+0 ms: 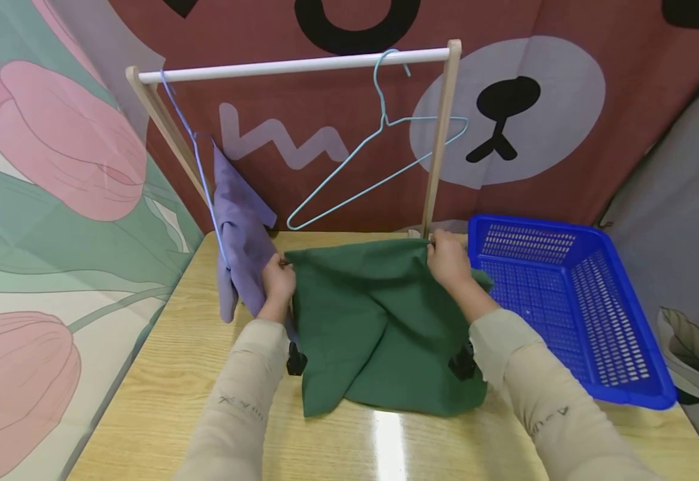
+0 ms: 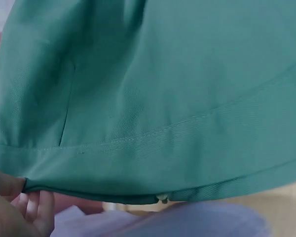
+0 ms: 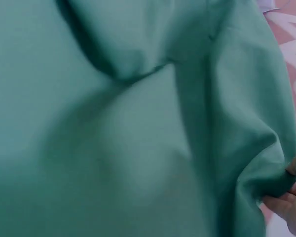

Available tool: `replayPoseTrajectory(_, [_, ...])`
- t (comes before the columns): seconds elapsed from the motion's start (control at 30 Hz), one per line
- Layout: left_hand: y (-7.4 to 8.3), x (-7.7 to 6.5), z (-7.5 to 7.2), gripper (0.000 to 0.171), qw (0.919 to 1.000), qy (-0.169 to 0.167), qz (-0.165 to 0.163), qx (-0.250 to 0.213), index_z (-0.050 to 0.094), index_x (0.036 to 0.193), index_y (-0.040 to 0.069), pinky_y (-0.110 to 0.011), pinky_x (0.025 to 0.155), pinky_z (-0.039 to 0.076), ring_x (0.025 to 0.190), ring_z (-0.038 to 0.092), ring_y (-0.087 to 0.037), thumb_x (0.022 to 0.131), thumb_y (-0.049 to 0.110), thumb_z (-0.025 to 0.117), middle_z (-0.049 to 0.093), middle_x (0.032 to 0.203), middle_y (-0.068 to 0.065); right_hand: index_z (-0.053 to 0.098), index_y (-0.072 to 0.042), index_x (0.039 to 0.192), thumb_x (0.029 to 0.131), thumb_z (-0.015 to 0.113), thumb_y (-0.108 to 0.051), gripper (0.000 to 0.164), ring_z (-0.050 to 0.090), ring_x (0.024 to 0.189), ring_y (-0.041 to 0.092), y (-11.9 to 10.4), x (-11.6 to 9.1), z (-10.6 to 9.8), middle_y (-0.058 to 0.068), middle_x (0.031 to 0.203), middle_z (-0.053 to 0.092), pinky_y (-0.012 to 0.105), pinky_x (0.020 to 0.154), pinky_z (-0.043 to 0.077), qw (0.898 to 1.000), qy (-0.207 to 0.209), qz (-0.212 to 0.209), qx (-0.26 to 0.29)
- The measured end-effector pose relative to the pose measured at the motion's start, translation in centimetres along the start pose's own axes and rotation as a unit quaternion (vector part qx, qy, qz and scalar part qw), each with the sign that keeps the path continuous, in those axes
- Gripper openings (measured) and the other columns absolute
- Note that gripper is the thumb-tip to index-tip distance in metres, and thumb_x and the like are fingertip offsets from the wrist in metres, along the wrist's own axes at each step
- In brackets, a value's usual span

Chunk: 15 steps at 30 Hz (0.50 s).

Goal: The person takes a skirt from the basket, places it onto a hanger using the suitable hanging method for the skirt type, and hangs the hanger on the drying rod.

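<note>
A green garment [image 1: 379, 321] with a diagonal fold down its front is stretched between both hands over the table. My left hand [image 1: 278, 277] pinches its upper left corner; in the left wrist view, thumb and fingers [image 2: 39, 210] grip the end of a stitched band, with a small pale fastening [image 2: 162, 198] on its edge. My right hand [image 1: 448, 259] pinches the upper right corner, where the cloth bunches in folds [image 3: 266, 173] in the right wrist view. A purple garment [image 1: 238, 234] hangs right beside my left hand.
Behind the green garment stands a rack with a white rail [image 1: 301, 65] and wooden posts. A light blue hanger [image 1: 379, 127] hangs bare at its right; a purple-blue hanger [image 1: 196, 143] is at its left. The blue basket [image 1: 638, 321] stands right on the wooden table [image 1: 145, 401].
</note>
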<state>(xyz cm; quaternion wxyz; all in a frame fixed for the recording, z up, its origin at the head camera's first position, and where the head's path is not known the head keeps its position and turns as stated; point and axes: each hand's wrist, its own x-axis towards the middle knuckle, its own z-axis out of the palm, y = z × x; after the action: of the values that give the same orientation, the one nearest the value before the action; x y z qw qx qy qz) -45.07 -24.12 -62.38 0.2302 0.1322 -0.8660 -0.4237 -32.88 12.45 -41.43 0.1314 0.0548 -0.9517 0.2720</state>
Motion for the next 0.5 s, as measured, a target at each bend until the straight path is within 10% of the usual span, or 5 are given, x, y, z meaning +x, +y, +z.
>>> replayPoseTrajectory(0.2, [2.3, -4.1, -2.3, 0.011, 0.9989, -0.036, -0.019, -0.024, 0.053, 0.075, 0.014, -0.025, 0.055, 0.040, 0.068, 0.055, -0.015, 0.077, 0.004, 0.047, 0.059, 0.073, -0.001, 0.048, 0.006, 0.083, 0.080, 0.047, 0.001, 0.006, 0.044, 0.085, 0.040, 1.4, -1.8, 4.1, 0.023, 0.086, 0.046, 0.047, 0.075, 0.037, 0.999, 0.039, -0.006, 0.007])
replayPoseTrajectory(0.5, [-10.0, -0.2, 6.2, 0.009, 0.9988, -0.023, -0.043, 0.004, 0.053, 0.081, 0.023, -0.031, 0.056, 0.041, 0.066, 0.053, -0.016, 0.079, 0.029, 0.059, 0.058, 0.073, 0.006, 0.048, 0.008, 0.096, 0.083, 0.048, -0.002, 0.017, 0.040, 0.095, 0.041, 2.7, -3.7, 6.2, 0.026, 0.097, 0.042, 0.048, 0.079, 0.037, 0.999, -0.019, 0.042, -0.005])
